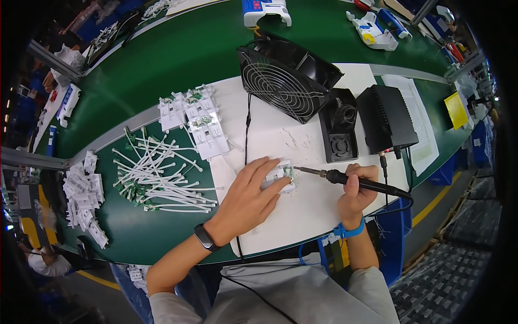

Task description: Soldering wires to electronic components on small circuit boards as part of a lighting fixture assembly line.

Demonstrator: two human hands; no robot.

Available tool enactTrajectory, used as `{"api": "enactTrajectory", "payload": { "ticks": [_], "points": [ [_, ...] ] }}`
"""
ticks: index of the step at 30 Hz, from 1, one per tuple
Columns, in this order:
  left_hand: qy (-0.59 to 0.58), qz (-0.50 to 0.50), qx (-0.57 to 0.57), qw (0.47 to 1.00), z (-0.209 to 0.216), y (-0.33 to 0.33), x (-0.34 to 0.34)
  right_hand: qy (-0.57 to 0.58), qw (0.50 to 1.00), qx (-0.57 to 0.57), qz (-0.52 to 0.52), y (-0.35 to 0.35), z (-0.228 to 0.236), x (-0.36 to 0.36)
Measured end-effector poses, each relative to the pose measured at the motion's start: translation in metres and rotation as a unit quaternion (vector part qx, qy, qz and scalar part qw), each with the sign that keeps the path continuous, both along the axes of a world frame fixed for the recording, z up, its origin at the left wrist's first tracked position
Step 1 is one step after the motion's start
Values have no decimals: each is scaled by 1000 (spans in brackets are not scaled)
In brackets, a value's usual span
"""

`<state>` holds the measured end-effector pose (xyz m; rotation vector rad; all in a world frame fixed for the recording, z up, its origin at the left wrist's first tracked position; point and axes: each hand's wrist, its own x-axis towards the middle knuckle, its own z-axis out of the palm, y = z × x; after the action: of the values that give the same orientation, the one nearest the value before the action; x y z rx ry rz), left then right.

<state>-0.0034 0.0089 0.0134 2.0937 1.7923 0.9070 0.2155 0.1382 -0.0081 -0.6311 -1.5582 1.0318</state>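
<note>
A small white plastic housing [275,174] with a green circuit board on it lies on the white work sheet. My left hand [249,193] grips it against the sheet, fingers on either side of the board and partly covering it. My right hand [358,190] is closed round the dark handle of a soldering iron [337,176]. The iron points left, its tip at the board's right edge; whether it touches cannot be made out. Further left are white cables with green boards [167,175] in a loose pile and several white housings with boards [208,135].
A black fan [283,78] stands behind my hands. Right of it are a black soldering-iron stand [341,127] and a black box-shaped unit [387,119], with the iron's cord nearby. White plastic parts [83,197] are heaped at far left. A blue-and-white device [266,12] sits at the back.
</note>
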Motion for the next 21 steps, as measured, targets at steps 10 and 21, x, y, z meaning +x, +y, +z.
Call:
{"api": "enactTrajectory", "payload": {
  "ticks": [10, 21],
  "points": [
    [-9, -2, 0, 1000, -2, 0, -2, -10, 999, -43, 8, 0, 4, -3],
    [-18, 5, 2, 1000, -4, 0, -3, -19, 999, -49, 7, 0, 3, -3]
  ]
}}
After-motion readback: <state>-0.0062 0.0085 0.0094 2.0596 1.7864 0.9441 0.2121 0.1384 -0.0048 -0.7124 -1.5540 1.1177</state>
